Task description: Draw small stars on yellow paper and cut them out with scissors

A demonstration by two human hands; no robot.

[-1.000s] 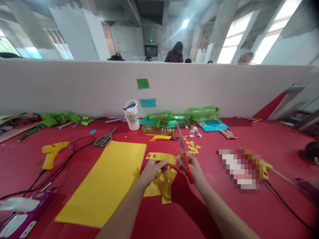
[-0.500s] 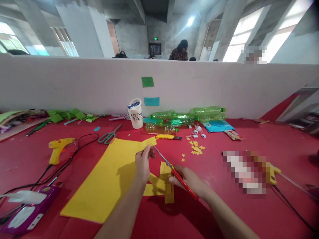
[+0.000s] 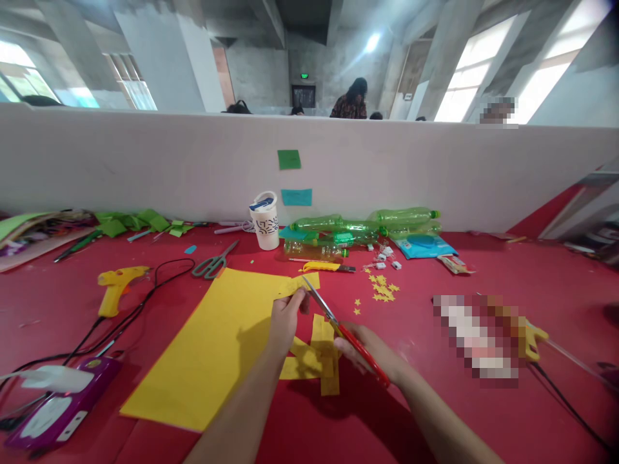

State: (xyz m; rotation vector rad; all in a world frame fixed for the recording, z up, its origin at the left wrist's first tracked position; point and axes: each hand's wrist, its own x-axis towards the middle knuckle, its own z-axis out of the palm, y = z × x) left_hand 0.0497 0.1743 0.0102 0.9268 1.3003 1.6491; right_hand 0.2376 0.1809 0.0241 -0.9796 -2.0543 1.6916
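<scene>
My left hand (image 3: pixel 287 317) pinches a small strip of yellow paper (image 3: pixel 310 281) between thumb and fingers. My right hand (image 3: pixel 368 351) grips red-handled scissors (image 3: pixel 356 345), whose blades point up and left to the strip. Whether the blades are cutting the paper I cannot tell. Beneath my left forearm lies a large yellow sheet (image 3: pixel 193 361). Several yellow paper strips (image 3: pixel 330 381) overlap on the table between my hands. Small yellow paper stars (image 3: pixel 383 290) are scattered beyond my right hand.
A yellow utility knife (image 3: pixel 322 266) lies past my hands, before green plastic bottles (image 3: pixel 406 216) and a white cup (image 3: pixel 265 225). Grey scissors (image 3: pixel 213 263), a yellow glue gun (image 3: pixel 116 287) and a purple power strip (image 3: pixel 72 403) are on the left. Another glue gun (image 3: pixel 532 339) lies right.
The strip in my left hand has shifted right and turned, so more of it sticks out past my fingers. The scissors remain beside it in my right hand.
</scene>
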